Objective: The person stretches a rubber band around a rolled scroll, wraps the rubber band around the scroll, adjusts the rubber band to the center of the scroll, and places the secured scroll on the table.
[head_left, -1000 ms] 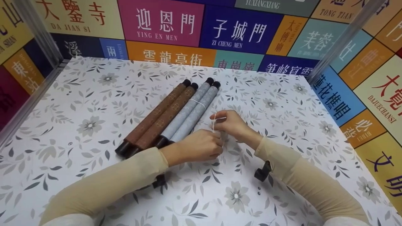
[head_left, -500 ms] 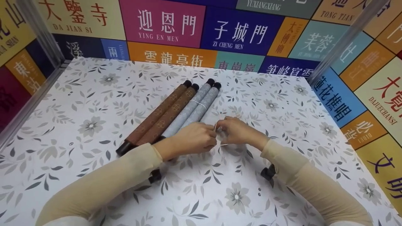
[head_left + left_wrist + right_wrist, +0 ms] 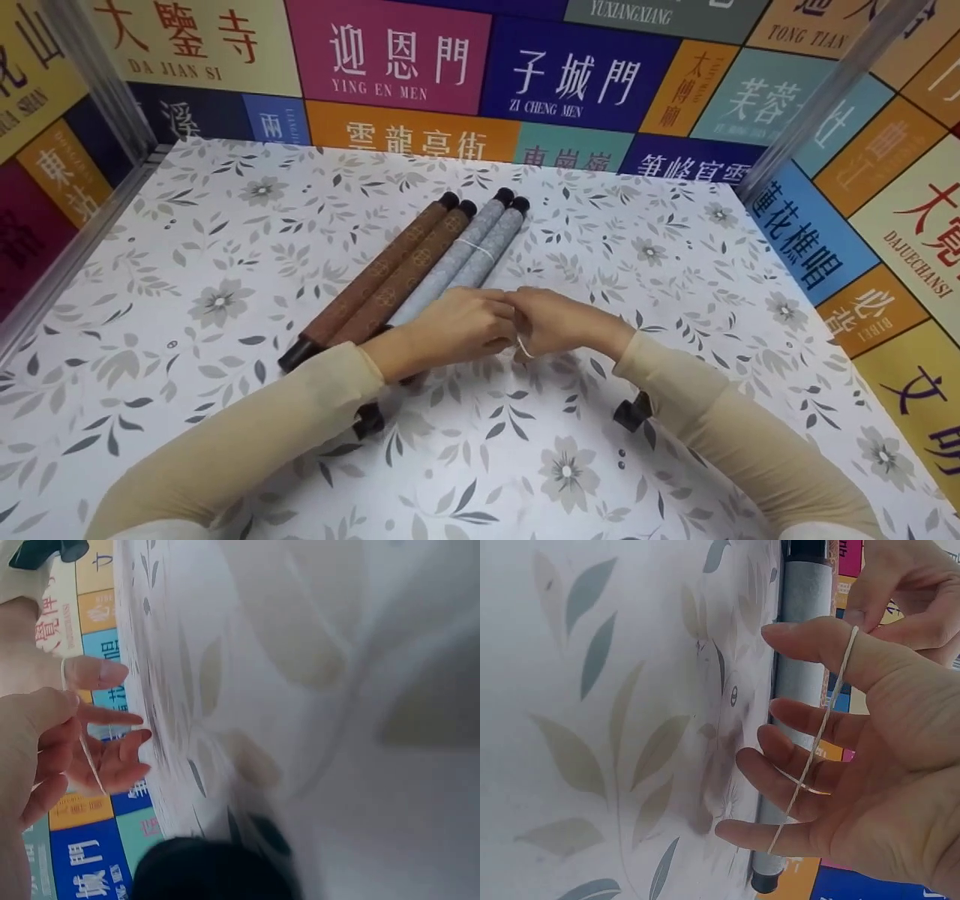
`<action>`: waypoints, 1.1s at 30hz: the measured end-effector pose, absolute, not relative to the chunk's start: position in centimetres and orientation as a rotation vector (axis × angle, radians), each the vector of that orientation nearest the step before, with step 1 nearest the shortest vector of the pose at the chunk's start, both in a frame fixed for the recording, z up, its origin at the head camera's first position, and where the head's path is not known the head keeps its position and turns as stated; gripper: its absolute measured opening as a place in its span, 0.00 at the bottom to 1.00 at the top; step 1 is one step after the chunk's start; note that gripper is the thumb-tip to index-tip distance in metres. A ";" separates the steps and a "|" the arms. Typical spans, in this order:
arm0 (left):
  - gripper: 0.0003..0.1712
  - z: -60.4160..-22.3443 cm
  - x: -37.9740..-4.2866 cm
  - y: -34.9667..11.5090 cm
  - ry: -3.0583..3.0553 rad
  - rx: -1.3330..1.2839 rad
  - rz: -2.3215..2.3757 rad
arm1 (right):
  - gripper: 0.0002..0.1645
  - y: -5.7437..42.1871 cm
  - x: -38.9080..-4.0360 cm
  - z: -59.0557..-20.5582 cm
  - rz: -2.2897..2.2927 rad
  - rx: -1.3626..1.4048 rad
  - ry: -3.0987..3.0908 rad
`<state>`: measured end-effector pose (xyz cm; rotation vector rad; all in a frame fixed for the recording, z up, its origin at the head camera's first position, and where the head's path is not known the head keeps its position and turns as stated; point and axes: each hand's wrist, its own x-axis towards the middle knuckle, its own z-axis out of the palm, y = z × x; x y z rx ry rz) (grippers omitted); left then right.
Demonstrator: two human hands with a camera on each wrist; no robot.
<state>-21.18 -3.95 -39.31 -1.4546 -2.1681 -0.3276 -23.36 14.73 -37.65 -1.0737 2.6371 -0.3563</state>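
A thin white string (image 3: 821, 731) runs across my right hand (image 3: 559, 322), looped over the thumb and fingers. In the right wrist view that hand's fingers are spread and bent a little. My left hand (image 3: 457, 330) pinches the string between thumb and index finger, beside the right thumb. Both hands meet over the table, just right of two grey-blue scrolls (image 3: 491, 240) with black end knobs. A white tie (image 3: 474, 244) circles this pair. To their left lie two brown patterned scrolls (image 3: 397, 277), side by side. My left hand covers the near part of the grey-blue scrolls.
A white tablecloth (image 3: 217, 225) with grey leaves and flowers covers the table. Coloured panels with lettering (image 3: 390, 56) stand behind and at both sides, with clear corner posts. Black devices (image 3: 634, 412) sit under both wrists. A dark rounded end (image 3: 210, 870) fills the left wrist view's bottom.
My hands have come together, the right moving nearer and lower. The string, first stretched from the raised right fingers, now lies looped around that hand. The scrolls have stayed in place.
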 end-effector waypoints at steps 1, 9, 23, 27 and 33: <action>0.05 -39.2 -21.3 -4.2 -2.186 -1.434 -0.334 | 0.30 14.8 -23.4 -37.7 -0.363 -1.069 2.638; 0.04 -38.6 -23.2 -6.8 -2.487 -0.975 -0.371 | 0.35 15.6 -23.6 -38.3 -0.291 -1.034 2.682; 0.24 -39.5 -25.5 -10.0 -2.864 -0.291 -0.365 | 0.35 15.8 -23.6 -38.5 -0.198 -0.979 2.659; 0.28 -39.6 -25.8 -10.6 -2.943 -0.218 -0.352 | 0.35 15.9 -23.7 -38.4 -0.193 -0.976 2.660; 0.37 -39.3 -26.1 -11.1 -3.049 -0.124 -0.404 | 0.35 15.8 -23.8 -38.4 -0.199 -0.953 2.670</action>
